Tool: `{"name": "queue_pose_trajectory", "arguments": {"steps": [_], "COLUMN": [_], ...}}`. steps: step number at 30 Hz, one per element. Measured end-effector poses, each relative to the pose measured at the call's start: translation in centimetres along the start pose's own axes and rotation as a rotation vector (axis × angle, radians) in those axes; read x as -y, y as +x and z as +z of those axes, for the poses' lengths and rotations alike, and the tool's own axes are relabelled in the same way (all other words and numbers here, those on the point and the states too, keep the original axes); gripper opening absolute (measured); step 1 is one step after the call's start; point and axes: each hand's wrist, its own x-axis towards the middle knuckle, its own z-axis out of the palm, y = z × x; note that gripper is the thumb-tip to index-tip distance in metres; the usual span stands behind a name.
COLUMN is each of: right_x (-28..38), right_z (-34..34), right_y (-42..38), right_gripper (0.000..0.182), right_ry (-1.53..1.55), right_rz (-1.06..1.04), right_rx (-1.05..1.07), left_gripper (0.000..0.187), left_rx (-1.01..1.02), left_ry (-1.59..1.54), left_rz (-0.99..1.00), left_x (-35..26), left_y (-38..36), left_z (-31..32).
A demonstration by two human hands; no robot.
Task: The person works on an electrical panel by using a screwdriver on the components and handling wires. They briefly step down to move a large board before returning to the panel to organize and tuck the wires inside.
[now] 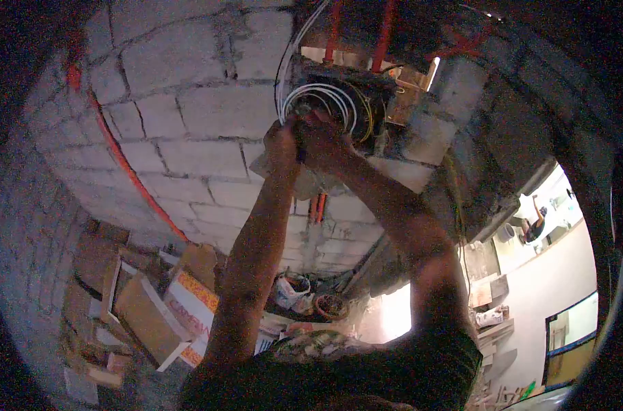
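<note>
Both arms reach up to the block wall. My left hand (282, 145) is closed at the lower left of a coil of thin white cable (354, 109), where the strands run into the fingers. Just beside it, my right hand (325, 142) is closed too, its fingers curled in front of the coil's lower part. A small dark shape shows between the hands, too dim to name. Behind the coil is a dark opening in the wall. Yellow wire (370, 123) hangs at the coil's right side.
Red conduits (385, 34) come down above the opening, and another red conduit (123, 161) runs along the block wall (208, 147). Opened cardboard boxes (147, 315) lie below left. Beside them are a white bag (289, 293) and a basket (330, 306). Another person (536, 225) is far right.
</note>
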Motion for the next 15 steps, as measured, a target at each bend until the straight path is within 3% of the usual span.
{"name": "queue_pose_trajectory", "arguments": {"steps": [4,6,7,9,10,12,15], "right_x": [-1.1,-1.1,-1.3,-1.1,-1.1,-1.6,-3.1], "right_z": [-0.3,-1.8,-2.6,-5.3,-5.7,-6.1,-4.6], "right_y": [0.0,0.2,0.3,0.8,0.7,0.8,1.5], "right_gripper": [0.061,0.05,0.05,0.031,0.031,0.021,0.02], "right_ry": [-0.073,0.205,0.202,0.522,0.525,0.841,0.587], "right_rz": [-0.165,0.057,0.049,0.115,0.113,0.193,0.088], "right_rx": [-0.071,-0.054,-0.05,-0.144,-0.138,-0.046,-0.09], "left_gripper": [0.027,0.023,0.023,0.022,0.022,0.024,0.03], "left_rx": [0.03,-0.067,-0.073,-0.072,-0.077,0.026,0.06], "left_ry": [-0.237,-0.154,-0.161,-0.096,-0.096,-0.274,-0.14], "left_rz": [0.149,0.043,0.044,0.105,0.102,0.093,0.17], "left_x": [1.2,1.4,1.6,1.8,1.9,1.1,-0.4], "left_y": [0.7,2.0,2.5,3.0,3.1,3.0,1.6], "left_z": [0.0,-0.7,-1.1,-1.7,-1.7,-1.7,-0.9]}}
